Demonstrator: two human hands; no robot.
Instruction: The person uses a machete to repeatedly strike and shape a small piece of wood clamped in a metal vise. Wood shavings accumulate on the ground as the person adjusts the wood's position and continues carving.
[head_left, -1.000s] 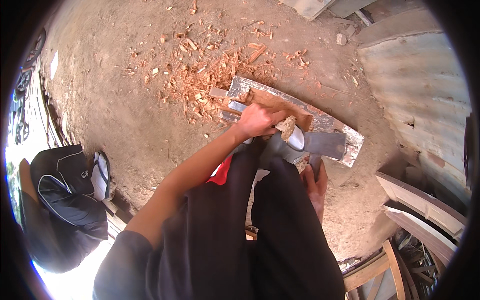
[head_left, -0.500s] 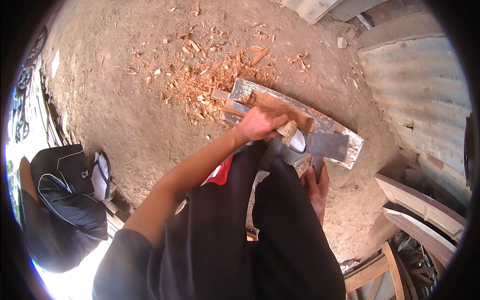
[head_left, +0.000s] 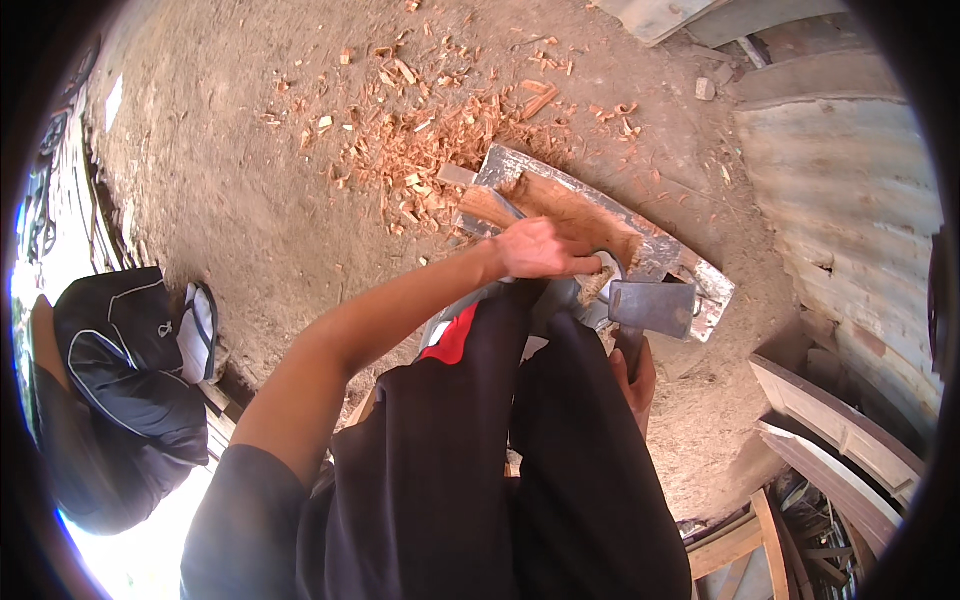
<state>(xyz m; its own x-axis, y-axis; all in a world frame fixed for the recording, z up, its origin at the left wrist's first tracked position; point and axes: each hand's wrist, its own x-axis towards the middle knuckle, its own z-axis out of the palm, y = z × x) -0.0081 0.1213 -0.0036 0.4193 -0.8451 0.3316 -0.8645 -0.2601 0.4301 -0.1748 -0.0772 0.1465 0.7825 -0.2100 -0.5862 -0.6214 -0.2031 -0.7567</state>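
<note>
My left hand (head_left: 540, 250) is closed round a chisel-like tool, its metal strip (head_left: 510, 210) pointing up-left over a weathered board (head_left: 659, 246) with reddish, hollowed bare wood in the middle. The tool's pale, frayed handle end (head_left: 600, 285) shows below my fingers, near a grey-and-white object, partly hidden, between my knees. Just to the right, my right hand (head_left: 630, 380) grips the handle of a tool with a broad, flat, dark metal head (head_left: 650, 305), level with the chisel's end. My dark-trousered legs (head_left: 570, 440) lie below the board; something red (head_left: 450, 335) shows beside them.
Wood shavings (head_left: 410, 140) litter the dirt floor beyond the board. Corrugated sheeting (head_left: 840, 200) stands at right, above stacked planks (head_left: 830, 420) and a wooden frame (head_left: 735, 545). At left lie a black bundle with white piping (head_left: 130, 390) and a sandal (head_left: 197, 335).
The view has shifted slightly. Relative to the board, my left hand and the chisel's handle end sit lower, and the flat metal head has come down a little toward me.
</note>
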